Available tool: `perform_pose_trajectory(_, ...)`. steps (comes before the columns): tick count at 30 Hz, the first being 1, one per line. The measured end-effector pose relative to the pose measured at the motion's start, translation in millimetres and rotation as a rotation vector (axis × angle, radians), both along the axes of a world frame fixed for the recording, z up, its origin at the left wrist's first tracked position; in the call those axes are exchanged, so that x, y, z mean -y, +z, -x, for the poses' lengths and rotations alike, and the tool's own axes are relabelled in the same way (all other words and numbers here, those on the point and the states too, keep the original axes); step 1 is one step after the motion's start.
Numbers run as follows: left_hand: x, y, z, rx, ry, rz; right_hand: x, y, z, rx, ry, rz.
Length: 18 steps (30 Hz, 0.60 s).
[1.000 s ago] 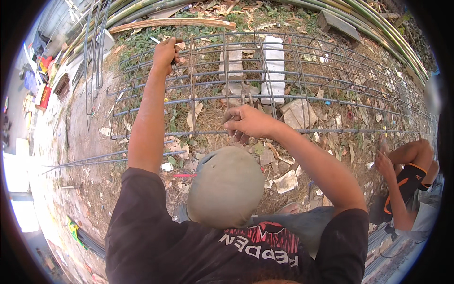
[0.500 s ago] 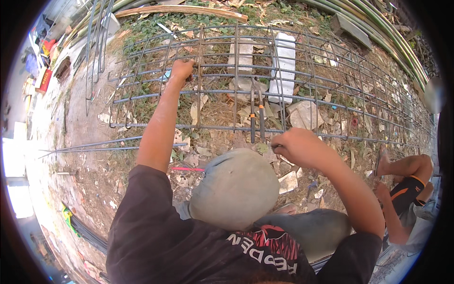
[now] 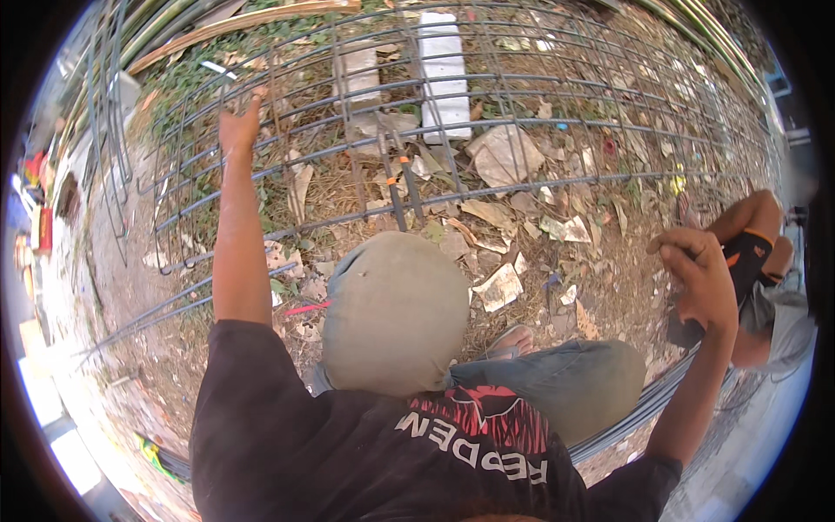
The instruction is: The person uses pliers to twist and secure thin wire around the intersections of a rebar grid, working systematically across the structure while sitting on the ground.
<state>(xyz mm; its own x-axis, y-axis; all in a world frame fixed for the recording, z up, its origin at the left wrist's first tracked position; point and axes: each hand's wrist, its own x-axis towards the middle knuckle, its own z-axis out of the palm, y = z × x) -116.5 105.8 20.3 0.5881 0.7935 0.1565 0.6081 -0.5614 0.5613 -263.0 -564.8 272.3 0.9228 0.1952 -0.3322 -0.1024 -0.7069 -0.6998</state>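
Observation:
My left hand (image 3: 240,132) reaches over the left part of a rebar cage (image 3: 396,190) of long grey bars and thin rusty cross ties. Its thumb stands apart from the fingers, and the hand touches or hovers at the bars. My right hand (image 3: 698,271) is raised out to the right, off the cage, with its fingers bent and pinched together. Whatever may be in that pinch is too small to make out. Long-handled pincers (image 3: 398,184) with orange bands on dark handles lean against the cage ahead of my knee.
Under the cage lie a white block (image 3: 444,83), a grey block (image 3: 357,74) and a flat stone (image 3: 504,157). Another person (image 3: 755,248) crouches at the right. Loose rebar (image 3: 170,304) lies at left, and bamboo poles (image 3: 161,39) are at the back left.
My right hand has swung away from the cage's near edge to the far right. My left hand's grip has loosened, its thumb now apart. The whole view has shifted.

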Motion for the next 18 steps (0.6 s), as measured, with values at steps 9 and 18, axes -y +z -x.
perform_pose_trajectory(9,215,122,47,0.110,-0.814,0.726,-42,-15,-54,0.101,0.191,-0.186)
perform_pose_trajectory(18,271,99,30,0.467,-0.425,1.494,-103,-58,-43,-0.164,0.227,-0.273)
